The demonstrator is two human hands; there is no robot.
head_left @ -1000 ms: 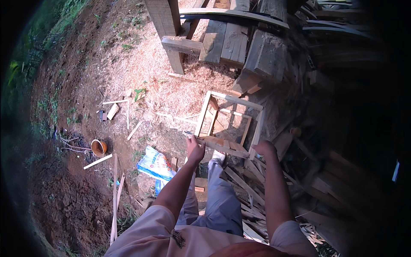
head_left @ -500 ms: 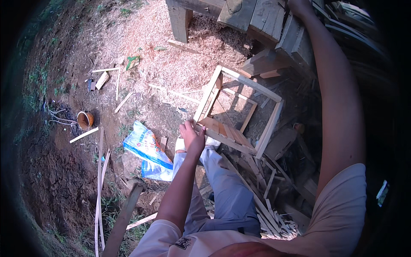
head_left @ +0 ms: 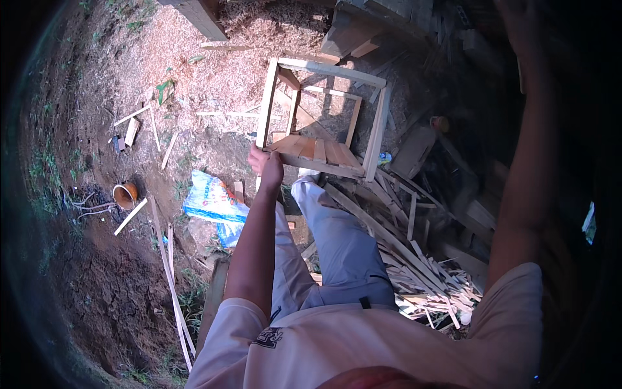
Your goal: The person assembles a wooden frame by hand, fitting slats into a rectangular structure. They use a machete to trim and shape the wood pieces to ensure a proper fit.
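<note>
My left hand (head_left: 267, 166) is closed round the near left corner of an open, box-like wooden frame (head_left: 266, 107). Pale square-edged battens make up the frame, and several wider slats (head_left: 319, 150) line its near side. It is held out in front of my legs, above the ground. My right arm reaches far forward at the right, and my right hand (head_left: 518, 23) is in deep shade at the top edge. Its fingers are too dark and blurred to read, and anything it touches cannot be made out.
A rough timber bench (head_left: 369, 29) stands at the far side over wood shavings (head_left: 162, 45). Offcuts and thin strips (head_left: 440, 285) pile up right of my legs. On the left lie a blue-and-white sack (head_left: 210, 198), an orange-brown bucket (head_left: 125, 194) and long strips (head_left: 170, 279).
My right hand has left the timber bench and moved right into the shade. My left hand still grips the wooden frame, and the whole view has shifted to the right.
</note>
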